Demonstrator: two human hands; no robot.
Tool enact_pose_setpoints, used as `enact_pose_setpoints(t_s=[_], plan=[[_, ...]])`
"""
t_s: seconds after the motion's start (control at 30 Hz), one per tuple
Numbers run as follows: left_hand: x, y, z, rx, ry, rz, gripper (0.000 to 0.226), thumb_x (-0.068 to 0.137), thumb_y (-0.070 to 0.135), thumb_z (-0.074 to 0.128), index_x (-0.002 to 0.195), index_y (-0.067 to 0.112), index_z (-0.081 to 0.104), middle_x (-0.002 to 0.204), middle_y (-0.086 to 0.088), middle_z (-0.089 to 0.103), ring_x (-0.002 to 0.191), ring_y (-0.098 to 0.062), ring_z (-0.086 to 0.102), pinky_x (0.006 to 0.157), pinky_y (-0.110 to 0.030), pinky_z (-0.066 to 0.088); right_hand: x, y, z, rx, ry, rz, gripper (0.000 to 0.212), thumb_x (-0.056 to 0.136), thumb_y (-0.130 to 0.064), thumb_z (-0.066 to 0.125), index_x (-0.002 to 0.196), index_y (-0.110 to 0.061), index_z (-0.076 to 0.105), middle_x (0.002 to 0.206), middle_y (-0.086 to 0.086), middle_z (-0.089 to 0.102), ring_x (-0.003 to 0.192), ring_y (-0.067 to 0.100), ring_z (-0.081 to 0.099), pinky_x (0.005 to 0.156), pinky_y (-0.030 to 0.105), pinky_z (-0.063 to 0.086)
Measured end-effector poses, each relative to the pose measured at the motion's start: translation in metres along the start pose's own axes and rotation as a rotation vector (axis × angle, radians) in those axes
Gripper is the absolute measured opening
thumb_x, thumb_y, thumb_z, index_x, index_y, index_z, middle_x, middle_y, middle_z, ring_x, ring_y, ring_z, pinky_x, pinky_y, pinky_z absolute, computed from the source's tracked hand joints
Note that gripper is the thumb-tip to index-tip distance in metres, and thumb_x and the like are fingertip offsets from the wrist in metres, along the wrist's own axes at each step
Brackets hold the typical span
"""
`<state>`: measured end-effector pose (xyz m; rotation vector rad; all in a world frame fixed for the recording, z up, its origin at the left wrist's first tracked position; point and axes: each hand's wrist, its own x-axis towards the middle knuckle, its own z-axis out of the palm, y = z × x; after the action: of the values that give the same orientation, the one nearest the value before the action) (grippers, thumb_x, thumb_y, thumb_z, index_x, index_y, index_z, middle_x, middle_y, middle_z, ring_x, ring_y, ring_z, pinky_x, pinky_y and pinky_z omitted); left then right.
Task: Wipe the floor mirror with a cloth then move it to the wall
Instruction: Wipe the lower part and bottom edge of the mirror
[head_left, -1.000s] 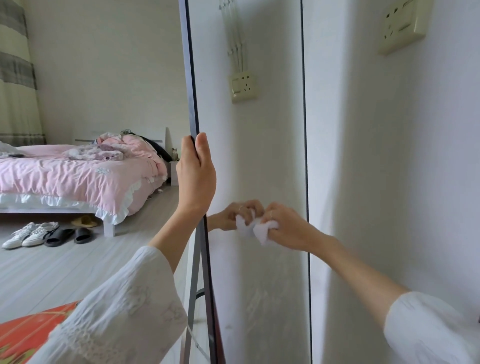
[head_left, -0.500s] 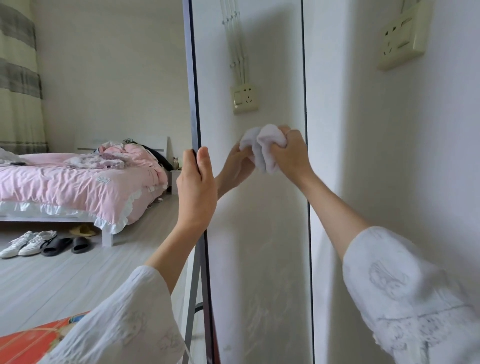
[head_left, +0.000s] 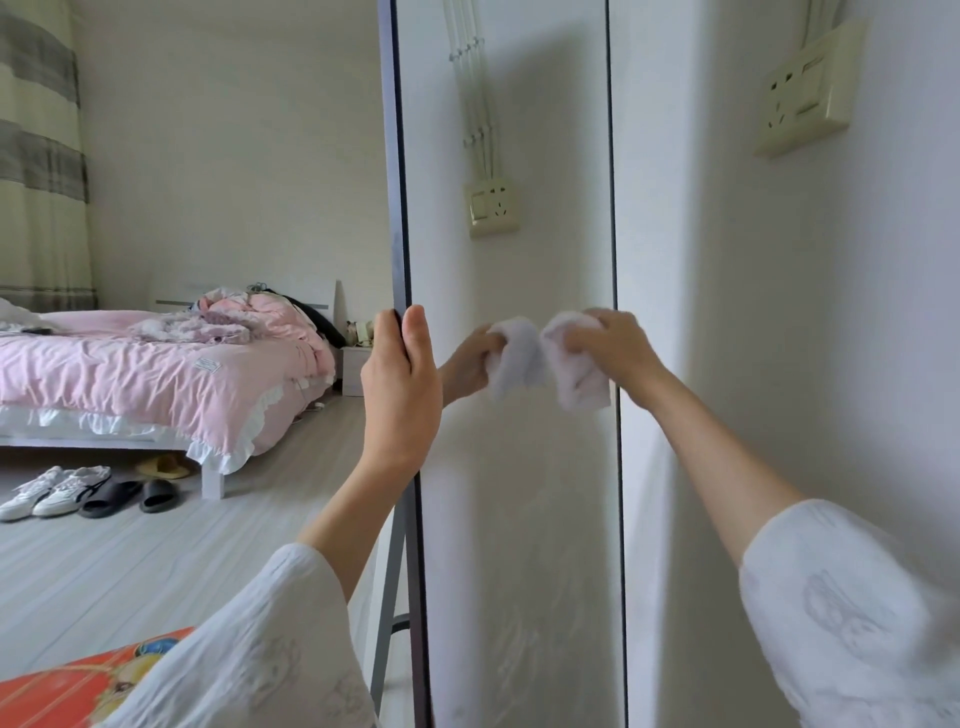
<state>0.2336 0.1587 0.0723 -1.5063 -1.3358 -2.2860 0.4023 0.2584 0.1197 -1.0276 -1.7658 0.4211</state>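
Note:
The tall floor mirror (head_left: 519, 545) stands upright in front of me, with a thin dark frame and a grey stand leg behind its left edge. My left hand (head_left: 400, 389) grips that left edge at mid height. My right hand (head_left: 613, 348) is closed on a bunched white cloth (head_left: 579, 369) and presses it against the glass close to the mirror's right edge. The glass shows the reflection of the hand and cloth just left of them. Streaks show on the lower glass.
A white wall (head_left: 779, 312) with a socket (head_left: 802, 88) runs just right of the mirror. At left are a pink bed (head_left: 156, 374), shoes and slippers (head_left: 78, 493) on the grey floor, and a striped curtain (head_left: 36, 156). An orange-red object (head_left: 78, 686) lies at the lower left.
My right hand with the cloth went from low on the glass up near the reflected socket, then came back down to mid height. My left hand kept its hold on the frame.

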Motion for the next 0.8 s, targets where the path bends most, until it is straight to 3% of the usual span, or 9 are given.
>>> enact_pose_setpoints(t_s=[0.2,0.33,0.4,0.47,0.53,0.6,0.7,0.73,0.8], plan=[[-0.001,-0.002,-0.002,-0.015,-0.003,-0.011,0.032,0.099,0.029,0.028,0.077,0.007,0.034,0.061,0.000,0.033,0.057,-0.014,0.032,0.053,-0.015,0.032,0.035,-0.014,0.006,0.084,0.207,-0.066,0.024,0.084,-0.011,0.050,0.105,-0.013,0.060,0.096,0.003,0.060,0.091,0.022,0.056,0.077,0.029,0.045],[0.001,-0.002,-0.001,-0.019,0.000,0.004,0.032,0.099,0.029,0.028,0.071,0.013,0.031,0.060,0.000,0.032,0.053,-0.010,0.030,0.052,-0.016,0.031,0.022,-0.030,0.023,0.099,0.090,-0.172,0.004,0.071,-0.028,0.056,0.073,-0.025,0.057,0.090,0.009,0.062,0.090,0.026,0.061,0.081,0.041,0.050],[0.002,-0.003,-0.001,-0.011,0.005,0.004,0.033,0.099,0.029,0.027,0.069,0.015,0.030,0.059,0.000,0.032,0.052,-0.007,0.032,0.051,-0.016,0.031,0.003,-0.029,0.033,0.092,0.056,-0.173,0.013,0.068,-0.028,0.058,0.061,-0.027,0.047,0.088,0.012,0.057,0.088,0.029,0.058,0.080,0.041,0.048],[0.003,-0.003,-0.002,-0.009,0.010,-0.002,0.032,0.099,0.029,0.027,0.071,0.013,0.032,0.060,0.001,0.032,0.051,-0.004,0.033,0.052,-0.014,0.031,-0.015,-0.015,0.044,0.031,0.034,-0.176,0.016,0.070,-0.026,0.059,0.059,-0.025,0.046,0.089,0.014,0.053,0.090,0.031,0.057,0.079,0.038,0.046],[0.002,-0.003,-0.003,-0.003,0.013,-0.006,0.032,0.099,0.030,0.027,0.077,0.008,0.035,0.060,0.001,0.032,0.051,-0.003,0.033,0.053,-0.014,0.032,-0.034,0.004,0.051,-0.060,-0.030,-0.173,0.010,0.071,-0.025,0.064,0.070,-0.017,0.060,0.089,0.012,0.051,0.089,0.028,0.055,0.077,0.034,0.044],[0.003,-0.002,-0.004,0.006,0.016,-0.008,0.033,0.099,0.029,0.027,0.080,0.005,0.037,0.061,0.001,0.032,0.051,-0.005,0.033,0.053,-0.014,0.032,-0.046,0.022,0.047,-0.083,-0.186,-0.128,0.015,0.067,-0.029,0.064,0.075,-0.016,0.063,0.085,0.004,0.052,0.080,0.019,0.053,0.067,0.026,0.042],[0.002,0.000,-0.005,0.007,0.017,-0.015,0.034,0.099,0.029,0.027,0.082,0.003,0.039,0.061,0.001,0.032,0.055,-0.012,0.031,0.053,-0.014,0.032,-0.050,0.033,0.024,-0.133,-0.508,0.037,0.017,0.065,-0.024,0.060,0.056,-0.016,0.048,0.053,-0.016,0.051,0.056,0.006,0.043,0.050,0.013,0.034],[0.002,0.001,-0.005,0.005,0.015,-0.018,0.034,0.099,0.029,0.027,0.083,0.002,0.039,0.061,0.000,0.032,0.055,-0.013,0.031,0.053,-0.013,0.032,-0.044,0.036,0.016,-0.152,-0.497,0.072,0.016,0.061,-0.024,0.059,0.054,-0.016,0.047,0.049,-0.015,0.049,0.054,0.008,0.042,0.049,0.015,0.033],[0.001,0.002,-0.005,0.004,0.008,-0.023,0.033,0.099,0.029,0.027,0.082,0.003,0.039,0.062,0.000,0.033,0.056,-0.013,0.032,0.053,-0.012,0.032,-0.024,0.036,0.004,-0.088,-0.292,0.065,0.012,0.055,-0.028,0.054,0.057,-0.016,0.054,0.057,-0.002,0.052,0.060,0.015,0.045,0.056,0.024,0.035]])
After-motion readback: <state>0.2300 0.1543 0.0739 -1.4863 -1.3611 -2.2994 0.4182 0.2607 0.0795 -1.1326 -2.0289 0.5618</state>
